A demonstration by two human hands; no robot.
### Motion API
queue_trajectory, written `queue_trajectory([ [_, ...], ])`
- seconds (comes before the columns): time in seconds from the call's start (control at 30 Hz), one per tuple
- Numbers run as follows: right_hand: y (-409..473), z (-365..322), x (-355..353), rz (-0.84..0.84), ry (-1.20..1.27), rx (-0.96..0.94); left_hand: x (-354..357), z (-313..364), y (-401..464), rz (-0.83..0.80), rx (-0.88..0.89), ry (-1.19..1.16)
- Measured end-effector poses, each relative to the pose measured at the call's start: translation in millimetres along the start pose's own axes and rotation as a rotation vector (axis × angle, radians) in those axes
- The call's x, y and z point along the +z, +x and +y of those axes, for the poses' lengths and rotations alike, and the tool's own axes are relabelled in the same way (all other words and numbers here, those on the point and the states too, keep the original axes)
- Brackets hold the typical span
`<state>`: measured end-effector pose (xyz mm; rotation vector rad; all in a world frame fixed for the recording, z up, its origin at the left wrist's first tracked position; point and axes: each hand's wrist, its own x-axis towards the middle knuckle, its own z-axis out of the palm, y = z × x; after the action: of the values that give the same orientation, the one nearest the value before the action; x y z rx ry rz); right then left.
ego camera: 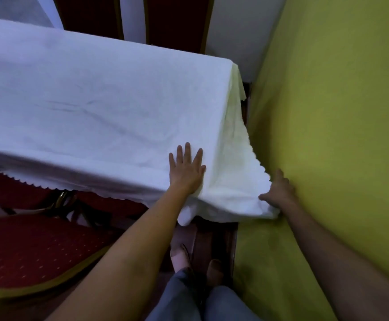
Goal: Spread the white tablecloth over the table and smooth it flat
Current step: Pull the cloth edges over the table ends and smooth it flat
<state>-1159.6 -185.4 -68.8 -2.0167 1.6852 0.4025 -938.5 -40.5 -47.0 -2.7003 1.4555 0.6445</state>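
**Smoothing the near right corner of the cloth**

Nearest the camera, the person's legs and shoes stand on the floor at the table's near right corner, squeezed between a red chair (27,251) on the left and a yellow-green wall (339,135) on the right.

Just beyond, the right hand (278,193) reaches low beside the wall and is closed on the scalloped hem of the white tablecloth (96,100) where it hangs off the right end, drawing the corner outward. The left hand (186,170) lies flat with its fingers spread apart, palm pressing the cloth onto the surface near that same corner.

The cloth already covers the whole visible top and drapes over the near and right edges, so the spreading looks done and the work in hand seems to be the smoothing. Faint creases run across the middle of the top, and the hanging corner is bunched.

The next move probably calls for a steady pull on the hem while the flat palm sweeps the wrinkles toward the edge, then attention to the far creases. More red chairs (175,22) stand beyond the far edge.
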Motion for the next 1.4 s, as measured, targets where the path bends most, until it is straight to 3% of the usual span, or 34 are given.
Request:
queue_trajectory([
  [0.13,-30,-48,28,-0.256,0.014,-0.448,-9,-10,5,-0.129,-0.004,-0.002],
  [0.23,-58,-92,53,-0.203,-0.090,-0.588,-23,-19,7,-0.166,0.053,0.055],
  [0.4,-66,-110,70,-0.067,-0.106,-0.519,-25,-26,0,-0.149,0.088,0.075],
  [0.63,-57,-67,67,0.136,-0.345,-0.772,-10,-23,2,-0.048,0.042,0.062],
  [0.77,-53,-31,72,0.218,-0.381,-0.734,-17,-19,13,-0.056,0.058,0.053],
  [0.97,-60,2,73,0.207,-0.413,-0.636,-28,-26,27,-0.064,0.017,0.041],
  [1.03,-67,3,72,0.081,-0.488,-0.600,-31,-31,30,-0.066,0.017,0.041],
  [1.13,-50,-5,77,-0.307,-0.543,-0.450,-34,-44,38,-0.062,0.003,0.036],
  [1.2,-39,-21,73,-0.479,-0.445,-0.408,-34,-52,44,-0.067,-0.009,0.024],
  [1.27,-27,-45,61,-0.567,-0.037,-0.340,-34,-56,51,-0.072,-0.012,0.004],
  [1.33,-23,-80,42,-0.499,0.464,-0.291,-31,-53,54,-0.067,-0.021,-0.018],
  [1.4,-19,-116,25,-0.460,0.788,-0.233,-25,-46,55,-0.048,-0.045,-0.048],
])
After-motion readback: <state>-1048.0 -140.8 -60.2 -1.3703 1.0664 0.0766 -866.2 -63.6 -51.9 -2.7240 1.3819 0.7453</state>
